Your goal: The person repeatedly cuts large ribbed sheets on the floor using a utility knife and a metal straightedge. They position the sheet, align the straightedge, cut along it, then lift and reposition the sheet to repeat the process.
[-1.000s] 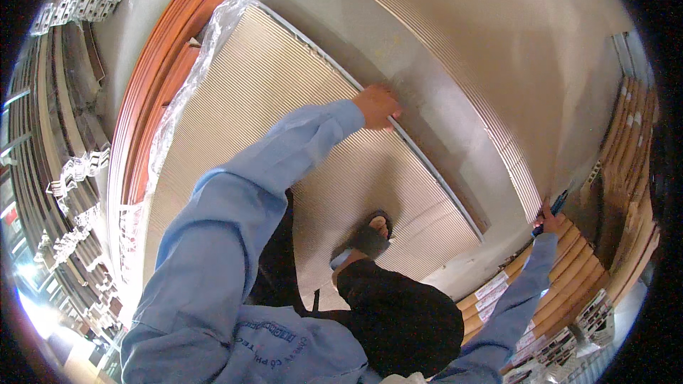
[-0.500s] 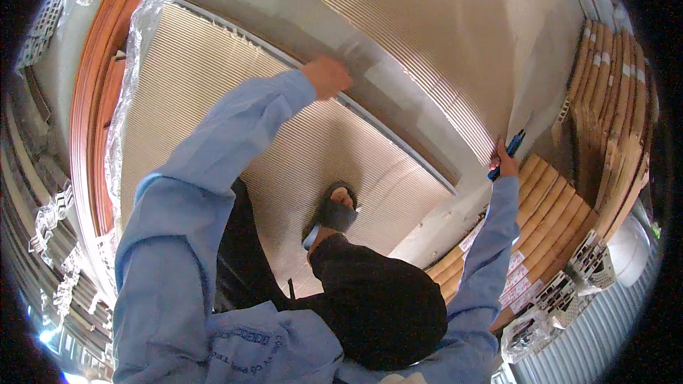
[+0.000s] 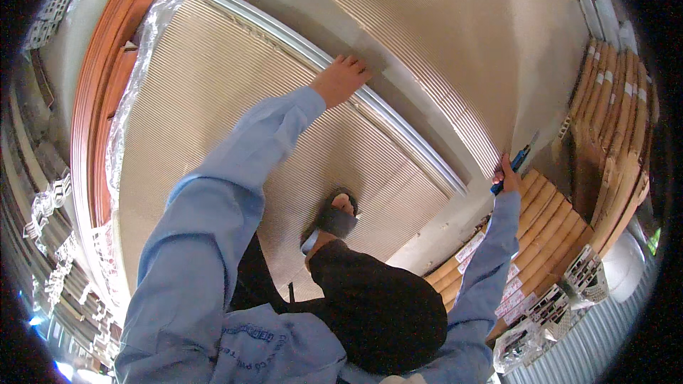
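"What is being held?"
"A silver metal bar (image 3: 265, 21) is being touched by the left hand (image 3: 343, 82), its fingers reaching over the top; whether it is being gripped cannot be told, the thumb being hidden. A blue knife (image 3: 521, 157) is being gripped in the right hand (image 3: 507, 176), fingers curled, beside a second cardboard sheet (image 3: 455, 35)."
"Where is the bar being supported?"
"Along the far edge of a ribbed cardboard sheet (image 3: 213, 78), which is being stood on by a sandalled foot (image 3: 336, 215)."
"And the room?"
"Grey floor (image 3: 299, 0) is being partly covered; brown cartons (image 3: 619, 107) are being stored at right."
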The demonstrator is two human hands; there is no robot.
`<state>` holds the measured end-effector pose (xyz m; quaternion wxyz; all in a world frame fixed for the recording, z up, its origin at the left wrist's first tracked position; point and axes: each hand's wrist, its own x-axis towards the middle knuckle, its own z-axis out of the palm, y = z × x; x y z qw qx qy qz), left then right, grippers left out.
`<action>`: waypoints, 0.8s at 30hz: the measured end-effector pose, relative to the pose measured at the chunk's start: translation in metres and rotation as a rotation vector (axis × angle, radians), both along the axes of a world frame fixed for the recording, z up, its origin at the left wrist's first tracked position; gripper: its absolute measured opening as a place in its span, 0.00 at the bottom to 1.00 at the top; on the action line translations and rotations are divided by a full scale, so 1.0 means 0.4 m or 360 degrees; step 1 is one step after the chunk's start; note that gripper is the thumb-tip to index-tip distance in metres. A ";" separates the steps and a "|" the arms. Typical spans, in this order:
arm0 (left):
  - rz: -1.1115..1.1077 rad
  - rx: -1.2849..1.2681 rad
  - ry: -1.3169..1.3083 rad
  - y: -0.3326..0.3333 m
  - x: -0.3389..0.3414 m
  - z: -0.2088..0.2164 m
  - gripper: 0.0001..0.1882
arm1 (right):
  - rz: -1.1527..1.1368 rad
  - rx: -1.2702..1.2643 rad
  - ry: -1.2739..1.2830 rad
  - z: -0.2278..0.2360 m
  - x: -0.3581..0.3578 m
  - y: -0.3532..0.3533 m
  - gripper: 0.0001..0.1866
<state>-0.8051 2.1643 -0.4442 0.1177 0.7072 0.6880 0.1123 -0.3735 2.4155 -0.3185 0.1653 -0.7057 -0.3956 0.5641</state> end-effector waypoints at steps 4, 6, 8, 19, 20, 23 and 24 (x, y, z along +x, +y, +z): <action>0.0003 0.0069 -0.0158 -0.029 0.025 0.031 0.26 | -0.0033 -0.0026 0.0047 0.001 -0.002 -0.008 0.10; 0.0167 -0.0005 -0.0066 -0.022 0.046 0.066 0.30 | 0.0027 0.0076 0.0034 0.012 -0.015 -0.019 0.11; 0.0735 0.0104 -0.1429 0.024 0.075 0.118 0.30 | 0.0083 0.0016 0.0051 0.045 -0.038 -0.032 0.10; 0.1771 0.0173 -0.3109 0.139 -0.199 0.611 0.12 | 0.0035 0.0488 0.0322 0.663 -0.004 -0.096 0.12; 0.1886 0.0217 -0.2803 0.121 -0.181 0.656 0.12 | 0.0030 0.0499 0.0299 0.722 0.036 -0.115 0.13; 0.1493 -0.0049 -0.2688 0.023 -0.177 0.789 0.18 | 0.0098 0.0485 0.0113 0.846 0.128 -0.206 0.10; 0.1595 0.0146 -0.2804 -0.006 -0.141 0.825 0.18 | 0.0144 0.0534 0.0101 0.883 0.148 -0.246 0.09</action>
